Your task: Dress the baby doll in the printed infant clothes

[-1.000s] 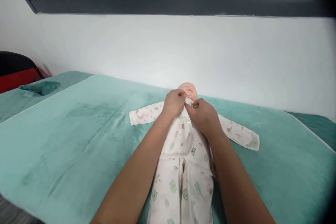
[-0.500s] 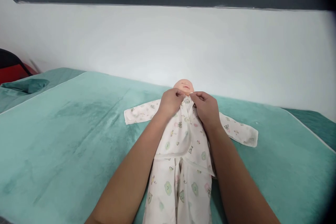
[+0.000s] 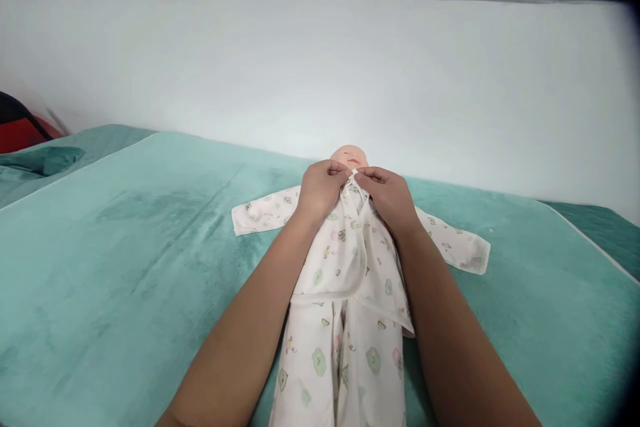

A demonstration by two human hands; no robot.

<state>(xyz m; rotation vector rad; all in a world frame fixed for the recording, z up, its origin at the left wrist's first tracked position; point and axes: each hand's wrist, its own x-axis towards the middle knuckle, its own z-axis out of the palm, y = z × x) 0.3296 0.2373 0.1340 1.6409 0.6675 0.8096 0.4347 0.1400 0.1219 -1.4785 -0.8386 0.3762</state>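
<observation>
Each hand is gripping: the left hand (image 3: pixel 321 188) and the right hand (image 3: pixel 391 195) pinch the white neck edge of the printed baby shirt (image 3: pixel 345 263), fingertips near together, just below the doll's head (image 3: pixel 349 155). Nearest lie the printed baby trousers (image 3: pixel 311 360), their lower part outside the view; the shirt's hem overlaps their top. The sleeves (image 3: pixel 265 210) spread outward, and beyond their cuffs the teal cover (image 3: pixel 140 240) gives wide room sideways. Farther, behind the head, the cover's edge meets the white wall (image 3: pixel 320 60) closely.
</observation>
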